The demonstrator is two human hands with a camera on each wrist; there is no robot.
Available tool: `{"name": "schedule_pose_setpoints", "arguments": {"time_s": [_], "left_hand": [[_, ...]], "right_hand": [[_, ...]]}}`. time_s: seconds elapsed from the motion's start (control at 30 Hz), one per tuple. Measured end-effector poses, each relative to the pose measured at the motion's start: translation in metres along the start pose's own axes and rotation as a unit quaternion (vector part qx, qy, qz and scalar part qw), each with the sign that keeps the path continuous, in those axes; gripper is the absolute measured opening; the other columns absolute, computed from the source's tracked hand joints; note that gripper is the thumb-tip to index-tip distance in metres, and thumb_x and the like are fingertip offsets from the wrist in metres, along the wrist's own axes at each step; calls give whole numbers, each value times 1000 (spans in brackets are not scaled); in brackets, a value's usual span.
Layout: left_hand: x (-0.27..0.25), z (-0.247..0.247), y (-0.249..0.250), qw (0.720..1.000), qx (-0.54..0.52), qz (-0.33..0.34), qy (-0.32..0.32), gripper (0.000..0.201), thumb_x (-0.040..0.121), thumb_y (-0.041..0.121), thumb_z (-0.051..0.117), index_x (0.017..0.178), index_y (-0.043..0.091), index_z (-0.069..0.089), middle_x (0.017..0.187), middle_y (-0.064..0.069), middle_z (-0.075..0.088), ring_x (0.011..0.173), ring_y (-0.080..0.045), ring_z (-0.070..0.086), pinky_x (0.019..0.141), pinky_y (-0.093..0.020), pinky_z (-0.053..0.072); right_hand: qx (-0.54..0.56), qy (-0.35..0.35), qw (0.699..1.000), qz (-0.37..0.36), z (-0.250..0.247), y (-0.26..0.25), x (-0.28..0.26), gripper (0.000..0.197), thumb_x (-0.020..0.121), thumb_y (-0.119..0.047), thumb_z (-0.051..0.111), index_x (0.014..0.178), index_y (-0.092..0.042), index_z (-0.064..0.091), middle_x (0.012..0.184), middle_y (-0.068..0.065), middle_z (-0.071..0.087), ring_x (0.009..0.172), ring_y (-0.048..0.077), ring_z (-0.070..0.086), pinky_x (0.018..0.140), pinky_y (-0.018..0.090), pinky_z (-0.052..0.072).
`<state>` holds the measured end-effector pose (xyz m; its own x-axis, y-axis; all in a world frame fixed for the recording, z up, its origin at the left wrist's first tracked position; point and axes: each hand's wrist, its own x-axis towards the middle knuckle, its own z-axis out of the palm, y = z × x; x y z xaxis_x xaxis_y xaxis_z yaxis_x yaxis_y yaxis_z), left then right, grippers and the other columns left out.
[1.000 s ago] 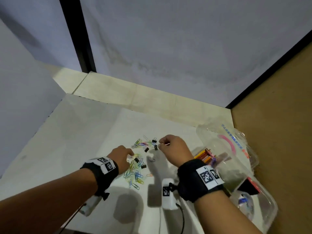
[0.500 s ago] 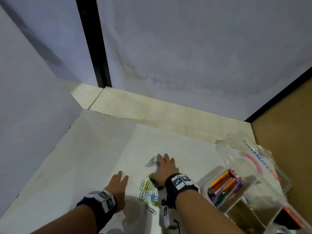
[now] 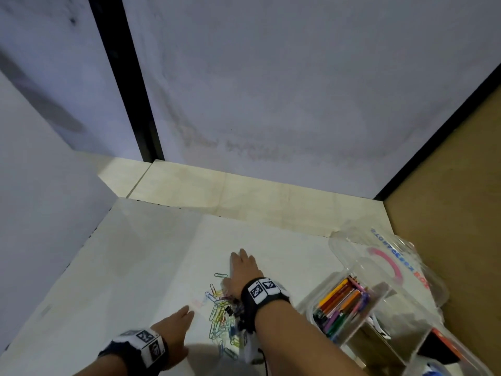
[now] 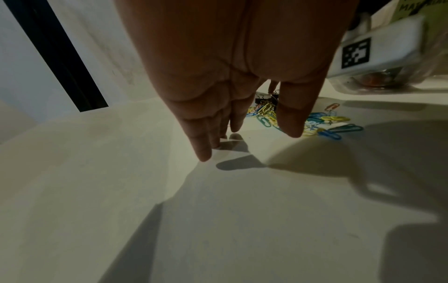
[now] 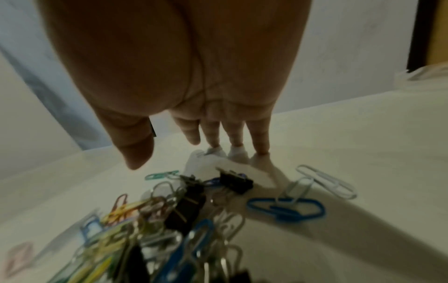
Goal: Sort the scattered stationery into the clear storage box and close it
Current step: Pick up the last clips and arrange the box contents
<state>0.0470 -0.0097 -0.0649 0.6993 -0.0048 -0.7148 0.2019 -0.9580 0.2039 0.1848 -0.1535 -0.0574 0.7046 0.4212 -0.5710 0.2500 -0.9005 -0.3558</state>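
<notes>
A heap of coloured paper clips (image 3: 221, 318) (image 4: 315, 122) (image 5: 135, 220) with small black binder clips (image 5: 236, 181) lies on the white sheet between my hands. My right hand (image 3: 242, 267) (image 5: 213, 141) lies flat with straight fingers, fingertips (image 5: 261, 151) on the sheet at the heap's far right side. My left hand (image 3: 177, 321) (image 4: 242, 134) is also flat, fingers straight, just left of the heap. The clear storage box (image 3: 401, 346) stands open at the right, with coloured pencils (image 3: 343, 302) in one compartment. Its clear lid (image 3: 379, 256) lies behind it.
White walls close the space at the left and back, with a brown board (image 3: 455, 213) at the right. A pale floor strip (image 3: 244, 191) runs beyond the sheet. A single green clip (image 3: 220, 274) lies apart, next to my right hand.
Both hands went from curled over the clips to flat with straight fingers. The clips have been pushed closer together toward me. The head view has tilted upward.
</notes>
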Motion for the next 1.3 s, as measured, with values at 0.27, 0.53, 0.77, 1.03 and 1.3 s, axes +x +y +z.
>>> {"name": "schedule_pose_setpoints", "arguments": {"time_s": [0.27, 0.53, 0.77, 1.03, 1.3], "left_hand": [[4, -9, 3, 1000, -9, -10, 14, 80, 90, 29, 52, 152, 13, 4, 161, -1, 1, 148, -15, 10, 121, -27, 14], [17, -26, 22, 998, -18, -3, 65, 76, 86, 11, 51, 151, 12, 11, 153, -7, 23, 141, -24, 28, 115, -32, 30], [18, -22, 39, 997, -8, -13, 71, 95, 69, 42, 78, 142, 11, 27, 137, -8, 35, 125, -26, 40, 103, -37, 43], [17, -10, 52, 993, -9, -37, 110, 109, 64, 43, 82, 145, 10, 18, 138, -7, 29, 125, -26, 37, 101, -34, 42], [22, -10, 51, 988, -102, -10, 117, 81, 73, 29, 78, 139, 14, 33, 136, -5, 36, 126, -23, 42, 99, -29, 40]], "right_hand": [[-63, -35, 992, -107, 39, -3, -23, 61, 93, -22, 45, 148, -8, 21, 160, 4, 4, 147, 23, 6, 120, 40, 15], [12, 110, 991, 74, 20, 34, -56, 28, 87, -14, 47, 114, -11, 53, 120, 7, 49, 112, 26, 49, 94, 35, 46], [173, 74, 960, 208, 43, 32, -59, 43, 82, -14, 56, 122, -11, 42, 126, 12, 41, 112, 30, 50, 93, 34, 47], [152, 101, 977, 113, 31, 27, -58, 62, 78, -33, 68, 131, -16, 42, 133, 8, 39, 121, 28, 44, 102, 34, 41], [64, 30, 997, 26, 54, 16, -54, 87, 66, -19, 83, 138, -25, 36, 132, 4, 29, 120, 25, 45, 101, 34, 44]]}}
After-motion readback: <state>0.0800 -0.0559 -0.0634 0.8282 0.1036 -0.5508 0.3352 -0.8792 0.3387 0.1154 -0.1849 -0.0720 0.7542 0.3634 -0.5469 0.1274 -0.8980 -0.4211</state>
